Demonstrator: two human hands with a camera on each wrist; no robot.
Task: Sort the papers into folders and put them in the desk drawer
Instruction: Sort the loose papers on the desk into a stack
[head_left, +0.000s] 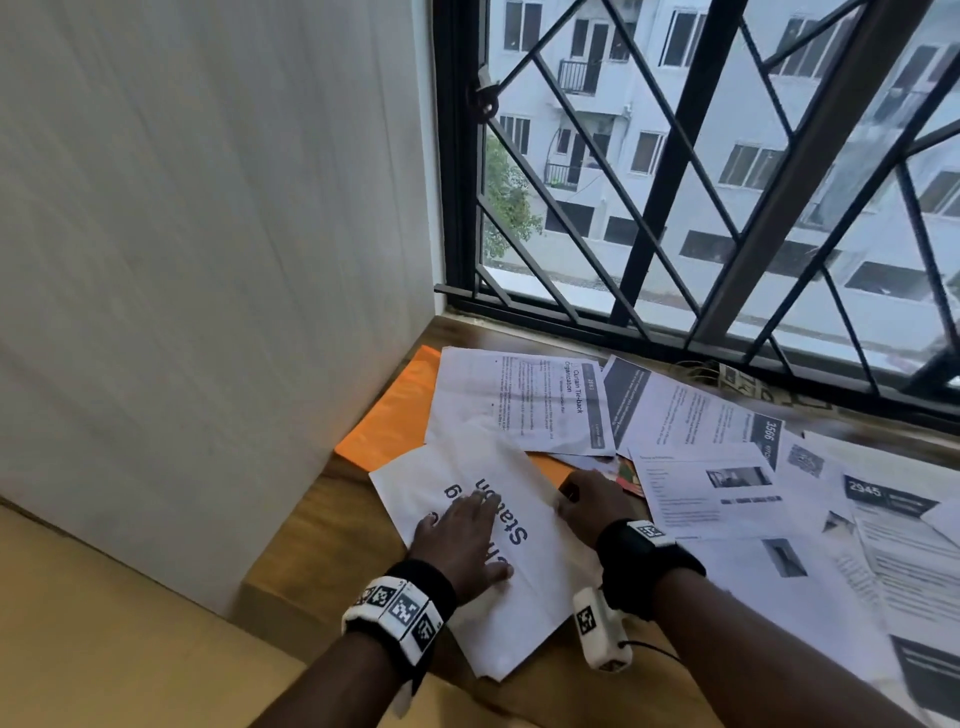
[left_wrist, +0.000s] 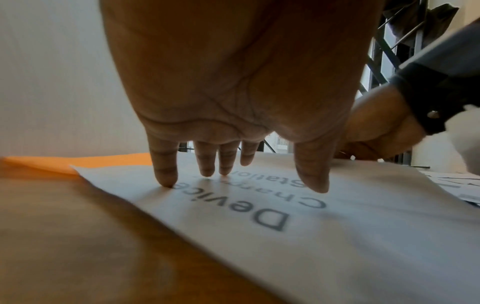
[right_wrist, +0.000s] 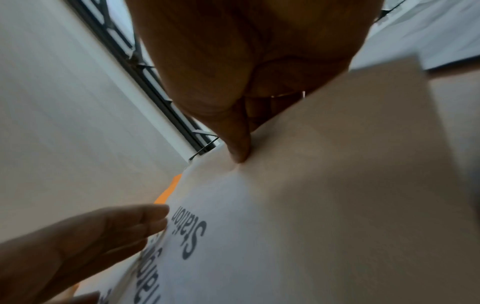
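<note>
I see my left hand (head_left: 462, 540) lying flat, fingers straight, on the big-lettered sheet (head_left: 524, 597) on the wooden desk (head_left: 332, 499). My right hand (head_left: 592, 501) pinches that sheet's far edge, thumb (right_wrist: 237, 144) on top. An orange folder (head_left: 400, 415) lies partly under it, near the wall. More papers (head_left: 727, 467) are spread below the window (head_left: 727, 182).

white printed sheet (head_left: 483, 545), orange folder (head_left: 395, 415) behind

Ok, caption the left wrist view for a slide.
Left hand presses straight fingers onto white "Device Charging Station" sheet on wooden desk.
</note>
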